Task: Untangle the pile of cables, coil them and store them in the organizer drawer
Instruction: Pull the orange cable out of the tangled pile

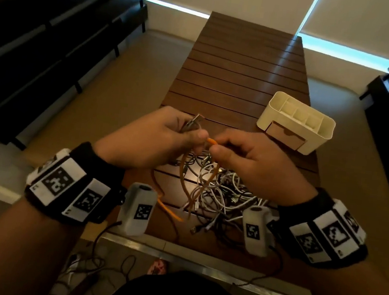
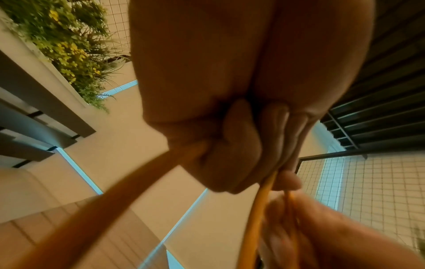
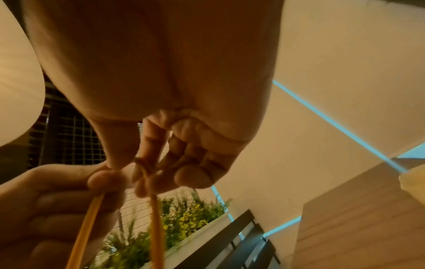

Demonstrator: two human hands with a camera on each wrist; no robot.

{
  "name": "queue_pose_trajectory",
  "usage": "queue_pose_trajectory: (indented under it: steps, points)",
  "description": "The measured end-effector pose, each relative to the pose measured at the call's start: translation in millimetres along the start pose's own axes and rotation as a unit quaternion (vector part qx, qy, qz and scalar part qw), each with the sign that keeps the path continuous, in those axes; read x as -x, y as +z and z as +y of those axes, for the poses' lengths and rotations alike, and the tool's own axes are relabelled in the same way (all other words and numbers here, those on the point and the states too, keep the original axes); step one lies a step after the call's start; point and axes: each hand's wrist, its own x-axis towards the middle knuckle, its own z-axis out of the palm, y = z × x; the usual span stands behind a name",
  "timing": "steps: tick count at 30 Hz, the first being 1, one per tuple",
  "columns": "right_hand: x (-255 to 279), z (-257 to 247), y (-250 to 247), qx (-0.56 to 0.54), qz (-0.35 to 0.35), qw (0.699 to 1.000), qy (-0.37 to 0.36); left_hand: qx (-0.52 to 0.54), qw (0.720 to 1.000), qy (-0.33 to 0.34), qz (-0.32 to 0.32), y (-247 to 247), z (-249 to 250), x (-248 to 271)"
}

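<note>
Head view: above the slatted brown wooden table, the left hand grips the thin orange rubber cable and its metal plug; the right hand pinches a bend beside it; loops trail into the tangled white and black cable pile; the cream plastic organizer sits beyond, its drawer shut.

Left wrist view: curled fingers clamp the strands.

Right wrist view: fingertips pinch a small loop; the cable looks light, limp and springy, best held near the plug.
</note>
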Motion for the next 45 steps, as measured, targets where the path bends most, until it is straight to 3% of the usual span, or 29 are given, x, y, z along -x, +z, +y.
queue_pose_trajectory:
  steps: [3, 5, 9, 12, 15, 18, 21, 23, 26, 27, 28, 30, 32, 33, 35, 38, 40, 45]
  points:
    - [10.7, 5.4, 2.7, -0.075, -0.049, 0.995, 0.035, 0.022, 0.999, -0.035, 0.026, 9.7, 10.8, 6.2]
    - [17.3, 14.2, 7.7, -0.083, -0.115, 0.985, 0.102, 0.056, 0.991, -0.056, 0.106, 13.7, 9.2, 10.9]
    - [27.8, 45.7, 31.4, -0.008, -0.261, 0.945, 0.197, 0.152, 0.958, -0.121, 0.212, 18.5, -1.6, 19.5]
    - [30.8, 60.7, 38.6, 0.125, -0.333, 0.914, 0.197, 0.199, 0.938, -0.155, 0.238, 28.1, -5.3, 25.8]
    - [27.9, 57.9, 36.5, 0.169, -0.298, 0.923, 0.177, 0.211, 0.942, -0.15, 0.216, 37.5, -3.5, 31.1]
    - [21.4, 43.4, 35.6, 0.06, -0.234, 0.96, 0.139, 0.239, 0.949, -0.101, 0.179, 45.1, 6.1, 31.7]
    - [15.9, 24.3, 44.3, -0.03, -0.249, 0.964, 0.094, 0.262, 0.948, -0.043, 0.177, 44.7, 16.4, 29.1]
    - [13.6, 18.6, 53.9, -0.091, -0.305, 0.943, 0.098, 0.272, 0.942, -0.029, 0.196, 40.2, 16.2, 26.0]
    - [11.2, 18.6, 60.6, -0.224, -0.426, 0.857, 0.184, 0.257, 0.94, -0.056, 0.218, 34.8, 3.7, 24.2]
    - [9.8, 19.8, 59.8, -0.25, -0.444, 0.834, 0.211, 0.247, 0.942, -0.072, 0.218, 34.3, -2.0, 24.9]
    - [6.8, 24.4, 58.5, -0.251, -0.439, 0.833, 0.224, 0.239, 0.942, -0.089, 0.217, 33.7, -8.7, 26.2]
    - [0.6, 38.9, 58.8, -0.171, -0.387, 0.881, 0.215, 0.246, 0.937, -0.118, 0.22, 32.0, -22.0, 29.6]
    - [-5.2, 58.1, 63.1, -0.02, -0.309, 0.933, 0.183, 0.253, 0.929, -0.133, 0.234, 27.6, -34.5, 33.7]
    - [-7.3, 68.5, 66.7, 0.04, -0.278, 0.944, 0.175, 0.252, 0.927, -0.138, 0.243, 24.9, -40.0, 35.5]
    - [-7.4, 89.5, 80.4, 0.109, -0.274, 0.938, 0.179, 0.249, 0.923, -0.144, 0.258, 19.2, -49.5, 38.7]
    - [-4.2, 116.9, 108.6, 0.22, -0.336, 0.903, 0.155, 0.255, 0.917, -0.148, 0.268, 10.1, -60.8, 40.8]
    - [-0.4, 127.5, 123.4, 0.27, -0.336, 0.891, 0.142, 0.251, 0.92, -0.151, 0.261, 5.6, -66.4, 41.0]
    - [-4.6, 130.9, 131.0, 0.311, -0.333, 0.883, 0.109, 0.242, 0.93, -0.153, 0.231, -0.9, -78.8, 39.1]
